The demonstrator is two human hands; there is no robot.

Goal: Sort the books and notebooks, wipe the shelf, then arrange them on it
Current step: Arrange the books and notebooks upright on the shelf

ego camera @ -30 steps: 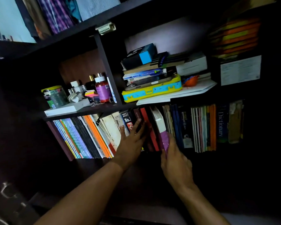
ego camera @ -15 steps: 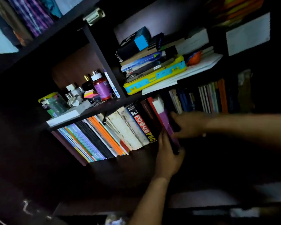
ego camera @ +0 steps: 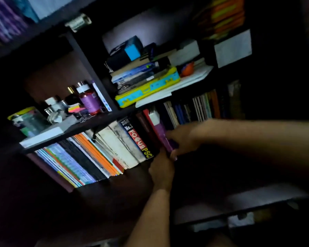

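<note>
A dark wooden shelf [ego camera: 96, 124] holds a leaning row of books and notebooks below it: thin colourful notebooks [ego camera: 70, 163], white worn books [ego camera: 118, 145] and a black "FOCUS PSC" book [ego camera: 139, 141]. A purple-and-white book [ego camera: 159, 130] stands tilted in the row's middle. My right hand [ego camera: 183, 138] reaches in from the right and grips its outer edge, fingers curled round it. From below, my left hand [ego camera: 161, 169] holds the book's lower end. More upright books [ego camera: 202, 107] stand in shadow to the right.
Above the row, a pile of flat books with a yellow-blue case [ego camera: 148, 89] and a black-blue box [ego camera: 127, 52] sits on white papers. The left compartment holds a purple bottle [ego camera: 89, 101], jars and sticky notes. A dim lower board [ego camera: 239, 209] runs at bottom right.
The view has tilted. My left hand left the black book and came under the purple book's lower end. My right arm now reaches in from the right and grips that book.
</note>
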